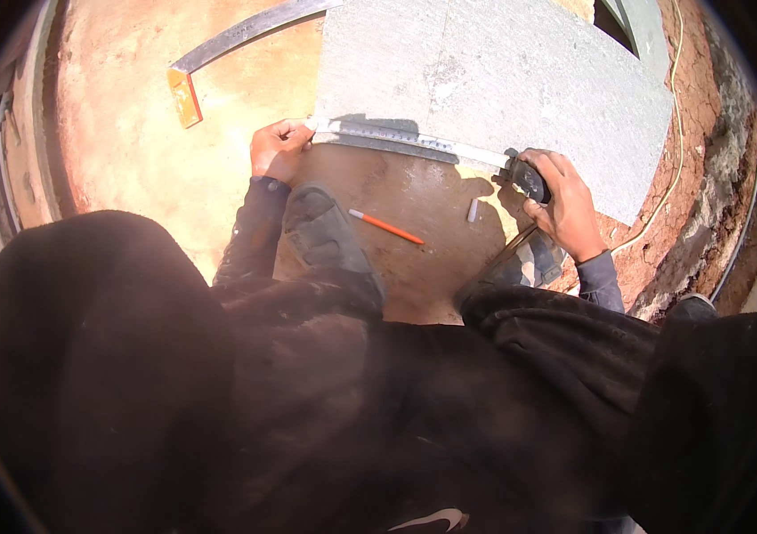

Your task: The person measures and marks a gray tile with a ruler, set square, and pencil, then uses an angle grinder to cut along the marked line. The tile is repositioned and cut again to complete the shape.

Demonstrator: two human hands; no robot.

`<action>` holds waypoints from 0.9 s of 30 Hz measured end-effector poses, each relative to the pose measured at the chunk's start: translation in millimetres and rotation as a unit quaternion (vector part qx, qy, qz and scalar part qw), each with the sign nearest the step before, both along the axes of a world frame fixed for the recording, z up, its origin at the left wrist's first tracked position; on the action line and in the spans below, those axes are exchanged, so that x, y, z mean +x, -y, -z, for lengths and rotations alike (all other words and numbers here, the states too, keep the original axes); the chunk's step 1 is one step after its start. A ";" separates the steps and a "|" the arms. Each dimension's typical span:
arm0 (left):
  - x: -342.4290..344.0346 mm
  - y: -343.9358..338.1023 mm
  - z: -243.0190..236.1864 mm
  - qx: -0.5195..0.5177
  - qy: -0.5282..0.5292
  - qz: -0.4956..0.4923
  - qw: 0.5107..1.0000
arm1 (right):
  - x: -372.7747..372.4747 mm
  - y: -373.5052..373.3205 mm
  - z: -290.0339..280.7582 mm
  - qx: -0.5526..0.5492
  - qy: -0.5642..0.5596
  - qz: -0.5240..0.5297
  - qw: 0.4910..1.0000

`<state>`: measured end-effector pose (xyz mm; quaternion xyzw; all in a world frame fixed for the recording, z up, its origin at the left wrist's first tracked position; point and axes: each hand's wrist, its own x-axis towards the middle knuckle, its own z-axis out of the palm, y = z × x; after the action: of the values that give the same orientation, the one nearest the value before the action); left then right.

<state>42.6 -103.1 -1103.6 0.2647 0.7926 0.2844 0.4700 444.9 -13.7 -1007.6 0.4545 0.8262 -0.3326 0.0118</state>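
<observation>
Hands (279,151) (563,203) hold tape measure (414,138) along grey sheet (494,80) edge; orange stick (387,227) apart.

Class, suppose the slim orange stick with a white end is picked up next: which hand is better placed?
Probably the left hand: it looks nearer the orange stick, though it holds one end of the white measuring strip. The right hand grips the black tape case.

Tape measure (531,182): extended. The black, rounded case (530,183) sits at the right end; the pale, marked blade (436,143) runs leftward along the near edge of the board (512,76), ending about the board's near left corner. Shadow falls across part of the blade. Board: grey, flat sheet, with dark smudges and whitish spots.
</observation>
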 end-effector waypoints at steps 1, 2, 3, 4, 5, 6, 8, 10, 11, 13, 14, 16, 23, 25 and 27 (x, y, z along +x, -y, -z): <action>4.1 1.6 -1.4 -0.010 -0.010 -0.015 1.000 | -2.7 -2.2 4.2 0.004 0.005 -0.005 1.000; 7.0 2.1 -4.0 -0.013 -0.023 -0.026 0.999 | -3.1 -1.3 3.7 0.003 0.005 0.002 1.000; 7.9 2.2 -3.1 -0.013 -0.038 -0.022 0.999 | -3.4 -0.5 3.3 0.001 0.005 0.010 1.000; 8.3 2.1 -0.7 -0.014 -0.052 -0.019 0.998 | -4.0 0.1 3.0 -0.001 0.005 0.017 1.000; 9.1 2.0 1.4 -0.015 -0.067 -0.014 0.998 | -4.6 0.5 2.5 -0.004 0.004 0.021 1.000; 9.3 2.5 2.1 -0.014 -0.070 -0.017 0.997 | -5.8 0.6 1.8 -0.007 0.002 0.025 1.000; 8.0 3.8 2.9 -0.012 -0.078 -0.024 0.997 | -7.2 1.3 2.0 -0.009 0.006 0.030 0.999; 6.3 5.6 5.1 -0.003 -0.089 -0.016 0.996 | -8.1 2.2 3.9 -0.006 0.014 0.032 0.999; 5.8 6.6 6.1 0.001 -0.095 -0.012 0.995 | -8.6 1.8 3.8 -0.005 0.017 0.030 0.999; 6.6 4.7 8.6 0.001 -0.095 -0.004 0.995 | -8.6 3.1 -1.1 0.000 0.028 0.034 0.999; 6.7 4.9 9.0 0.001 -0.098 -0.002 0.995 | -8.6 3.3 -0.6 0.002 0.024 0.034 0.999; 7.8 6.2 10.8 0.028 -0.109 0.002 0.994 | -8.3 3.8 0.3 0.005 0.015 0.035 0.999; 5.0 3.0 13.0 0.052 -0.122 0.034 0.991 | -10.1 2.3 0.0 0.012 0.023 0.029 0.999; -1.1 4.6 16.7 0.041 -0.101 0.064 0.992 | -8.4 4.3 -0.1 0.012 0.019 0.029 0.999; -9.4 0.1 16.5 0.030 -0.051 0.080 0.995 | -6.0 4.1 3.2 0.008 0.016 0.039 0.999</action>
<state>33.2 -103.2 -1120.1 0.3554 0.7829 0.2561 0.4418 438.8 -17.8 -1010.8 0.4914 0.8104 -0.3189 0.0080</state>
